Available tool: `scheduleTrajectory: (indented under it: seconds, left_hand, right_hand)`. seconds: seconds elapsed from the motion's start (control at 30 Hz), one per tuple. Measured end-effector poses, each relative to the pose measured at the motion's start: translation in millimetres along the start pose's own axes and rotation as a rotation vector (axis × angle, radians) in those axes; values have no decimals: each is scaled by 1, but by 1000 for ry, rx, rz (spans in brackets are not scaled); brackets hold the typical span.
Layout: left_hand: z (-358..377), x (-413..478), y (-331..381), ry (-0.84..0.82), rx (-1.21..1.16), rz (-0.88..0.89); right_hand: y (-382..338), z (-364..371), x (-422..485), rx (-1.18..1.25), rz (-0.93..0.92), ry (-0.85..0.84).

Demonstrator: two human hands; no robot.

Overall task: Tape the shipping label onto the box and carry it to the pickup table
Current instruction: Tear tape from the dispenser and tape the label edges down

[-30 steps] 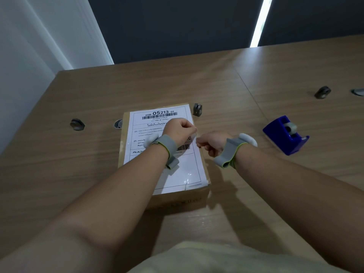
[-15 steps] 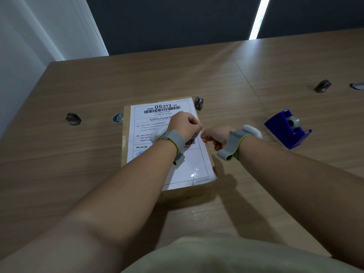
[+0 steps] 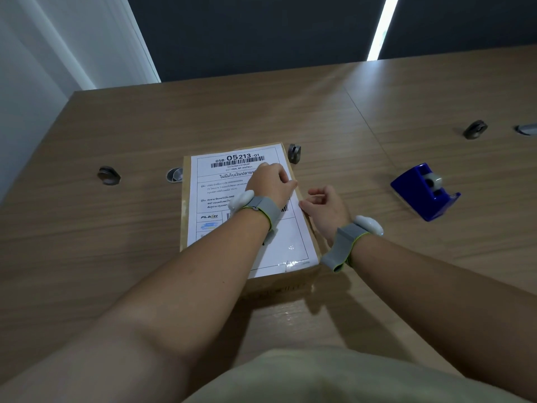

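Observation:
A flat cardboard box (image 3: 184, 205) lies on the wooden table (image 3: 87, 242) with a white shipping label (image 3: 216, 196) covering its top. A shiny strip of clear tape (image 3: 290, 263) crosses the label's near edge. My left hand (image 3: 271, 184) rests on the label, fingers curled, with its fingertips at the label's right edge. My right hand (image 3: 328, 207) sits just right of that edge, fingers curled and thumb touching the edge. They seem to pinch a short clear tape strip between them, which is barely visible. Both wrists wear grey bands.
A blue tape dispenser (image 3: 425, 191) stands on the table to the right of the box. Several round metal fittings (image 3: 109, 175) are set into the tabletop around the box. A white wall rises at the left, and a dark wall stands behind the table.
Both hands have slid a little along the label's right edge and drawn slightly apart. My head has come closer, so the box appears nearer.

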State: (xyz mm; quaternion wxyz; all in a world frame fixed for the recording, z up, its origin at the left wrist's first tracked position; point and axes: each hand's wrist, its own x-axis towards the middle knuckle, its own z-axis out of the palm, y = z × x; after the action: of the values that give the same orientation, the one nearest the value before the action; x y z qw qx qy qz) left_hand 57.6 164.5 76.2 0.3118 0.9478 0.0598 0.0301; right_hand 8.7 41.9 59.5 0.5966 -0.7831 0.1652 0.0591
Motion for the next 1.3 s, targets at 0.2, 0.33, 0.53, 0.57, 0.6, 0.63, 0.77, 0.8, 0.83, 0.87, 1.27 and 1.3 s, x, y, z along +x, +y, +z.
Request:
scheduleTrajectory:
  seconds: [0.2,0.33,0.53,0.57,0.6,0.63,0.77,0.8,0.83,0.87,1.27,1.3]
  left_hand:
    - [-2,4,-20,76,26,191]
    - [-4,10,-30,-42,244,222]
    - [-9,26,-50,-165,457,95]
    - [-10,28,-52,-159,463,63]
    - [-12,29,-55,-151,468,35]
    - [-13,29,-56,-143,471,15]
    - [-14,28,-55,-121,491,-8]
    - [-14,27,-55,-117,491,-12]
    - [-15,27,-54,-111,487,-18]
    - [-15,26,-53,-106,482,-27]
    - [18,-31,2,-114,363,51]
    - [21,-31,8,-124,344,59]
  right_hand:
    - [5,1,-12,-189,-224,11]
    - [10,-1,-16,-270,-297,-4]
    - [7,-6,-17,-451,-314,-89]
    - [7,-8,-20,-458,-307,-124]
    - [8,-10,-23,-457,-293,-167]
    - [10,-12,-25,-447,-277,-213]
    - [17,-19,-29,-307,-227,-368]
    - [18,-20,-28,-296,-227,-373]
    - [19,-20,-26,-311,-235,-355]
    - [18,-19,-26,-328,-246,-324]
    - [37,-47,-20,2,-67,-174]
    - [42,-55,-18,18,-53,-148]
